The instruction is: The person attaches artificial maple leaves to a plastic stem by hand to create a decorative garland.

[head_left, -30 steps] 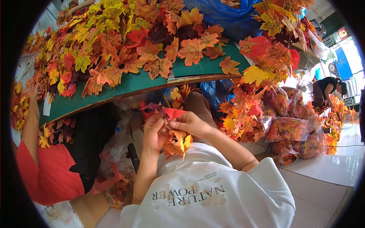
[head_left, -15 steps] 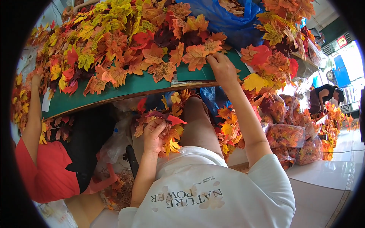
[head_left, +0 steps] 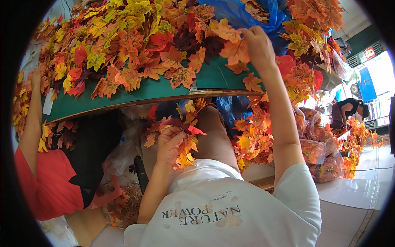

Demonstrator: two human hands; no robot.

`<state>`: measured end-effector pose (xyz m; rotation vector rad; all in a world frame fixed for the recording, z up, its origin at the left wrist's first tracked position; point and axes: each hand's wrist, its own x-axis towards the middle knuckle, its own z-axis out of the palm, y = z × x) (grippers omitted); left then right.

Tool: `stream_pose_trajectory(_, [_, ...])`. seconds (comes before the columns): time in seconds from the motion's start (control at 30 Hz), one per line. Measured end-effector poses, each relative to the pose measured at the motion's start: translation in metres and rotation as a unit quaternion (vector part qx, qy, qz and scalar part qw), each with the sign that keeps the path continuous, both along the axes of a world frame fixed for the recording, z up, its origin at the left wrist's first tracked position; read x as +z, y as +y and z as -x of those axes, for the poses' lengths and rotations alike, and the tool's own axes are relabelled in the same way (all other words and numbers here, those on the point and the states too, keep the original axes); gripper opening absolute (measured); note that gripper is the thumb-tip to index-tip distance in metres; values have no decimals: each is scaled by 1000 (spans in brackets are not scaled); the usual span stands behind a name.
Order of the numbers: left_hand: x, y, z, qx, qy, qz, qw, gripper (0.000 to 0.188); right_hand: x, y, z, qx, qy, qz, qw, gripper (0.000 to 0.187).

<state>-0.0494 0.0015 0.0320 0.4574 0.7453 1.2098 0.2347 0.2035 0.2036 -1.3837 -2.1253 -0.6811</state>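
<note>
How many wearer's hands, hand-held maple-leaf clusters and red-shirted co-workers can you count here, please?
Wearer's hands: 2 (left hand, right hand)
Hand-held clusters: 2 (mixed-colour maple-leaf cluster, orange maple-leaf cluster)
Red-shirted co-worker: 1
Total: 5

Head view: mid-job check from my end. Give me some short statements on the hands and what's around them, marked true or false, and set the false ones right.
1. The left hand holds a leaf bunch. True.
2. Both hands meet at the bunch. False: the right hand is away over the table, orange leaves at its fingertips.
3. The table's top is white. False: it is green.
4. A blue bag shows among the leaves. True.
5. The neighbour at left has a blue sleeve. False: the sleeve is red.
</note>
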Motion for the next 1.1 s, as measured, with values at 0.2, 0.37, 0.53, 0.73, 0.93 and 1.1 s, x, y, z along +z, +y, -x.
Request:
stream_pose_trajectory(0.2, [4,2,-2,-6,-16,-19,1000,17,33,30,9,89,135,58,985,14])
stream_pose_trajectory(0.37, [4,-4,0,-31,-7,-18,999,17,53,56,36,148,177,143,963,17])
stream_pose_trajectory(0.53, [3,-10,3,-2,-25,-26,999,16,108,41,95,76,240,184,950,12])
stream_pose_trajectory(0.73, [20,3,-3,68,48,-56,995,19,19,-35,110,309,646,364,595,17])
stream_pose_trajectory(0.93, [38,0,-11,96,88,-70,989,24,-86,-165,149,163,696,402,571,17])
stream_pose_trajectory(1.1, [45,-7,-18,64,62,-60,994,48,-130,-188,141,134,812,371,430,14])
